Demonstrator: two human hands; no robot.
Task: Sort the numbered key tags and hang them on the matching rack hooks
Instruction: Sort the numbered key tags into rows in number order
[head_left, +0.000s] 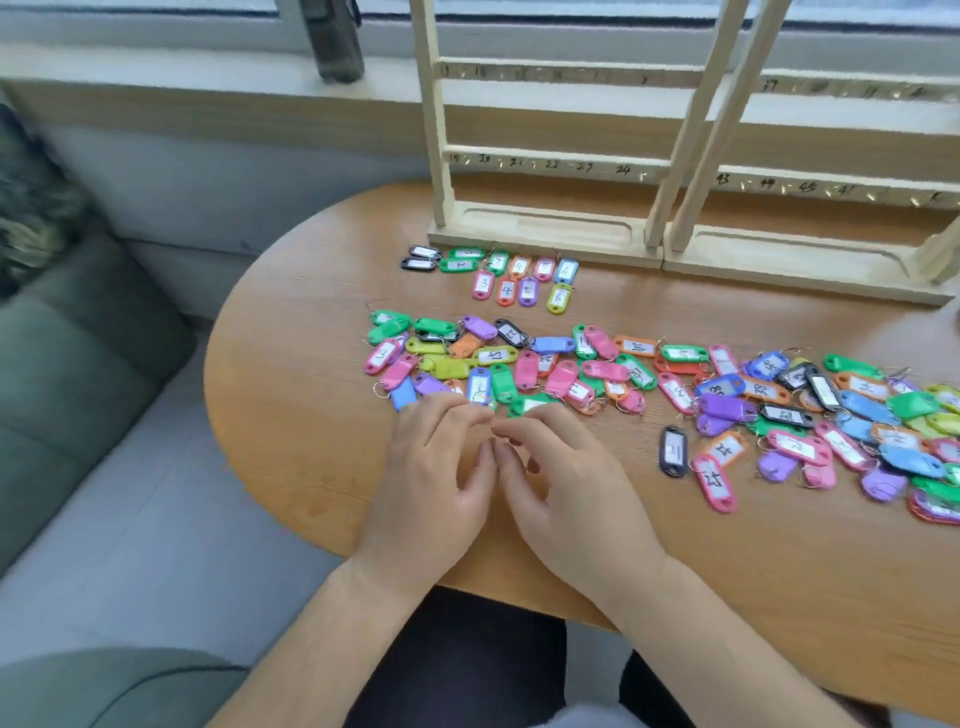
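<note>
Left hand (431, 467), right hand (566, 483) fingers touching, tags (493, 356) just beyond

1. Tags (563, 375): pink, green, blue, purple, orange, yellow and black, with white labels bearing black numbers.
2. Table (311, 415): orange-brown wood grain.
3. Racks (545, 228), 1 o'clock: pale cream wood, black numerals.
4. Sofa (78, 364), 9 o'clock: grey-green.
5. Cushion (31, 208), 10 o'clock: mottled dark green.
6. Bottle (335, 41), 12 o'clock: dark olive.

Pink tag (483, 285) "3"; rack rail (558, 165) "24".
</note>
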